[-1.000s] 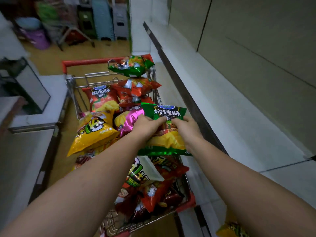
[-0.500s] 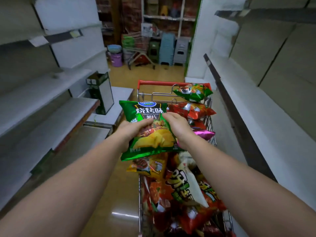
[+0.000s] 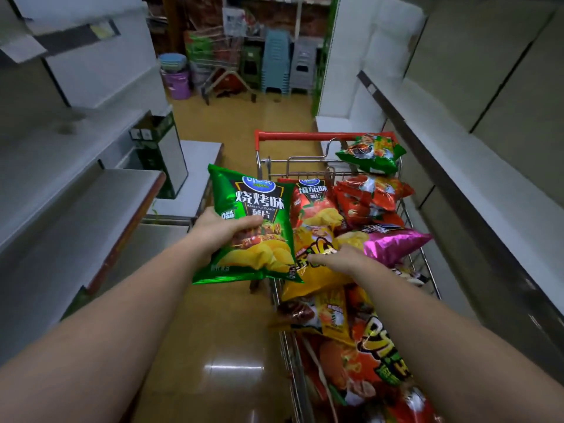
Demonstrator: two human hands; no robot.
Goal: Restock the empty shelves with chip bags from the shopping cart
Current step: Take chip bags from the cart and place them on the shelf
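Note:
My left hand grips a green chip bag by its left side and holds it upright over the floor, just left of the shopping cart. My right hand has left that bag and lies with fingers stretched on a yellow chip bag in the cart. Around it the cart is heaped with chip bags: a red one, a pink one and a green one at the far end. Bare grey shelves run along the left, and another bare shelf along the right.
A green and white box stands on the low left shelf beside the cart's far end. At the aisle's end are stacked plastic stools, a purple bucket and a folding frame. The yellow floor lies between cart and left shelves.
The view swung from the right shelf toward the left shelves. The green bag came out of the cart to its left; my right hand let go of it and dropped onto the yellow bag.

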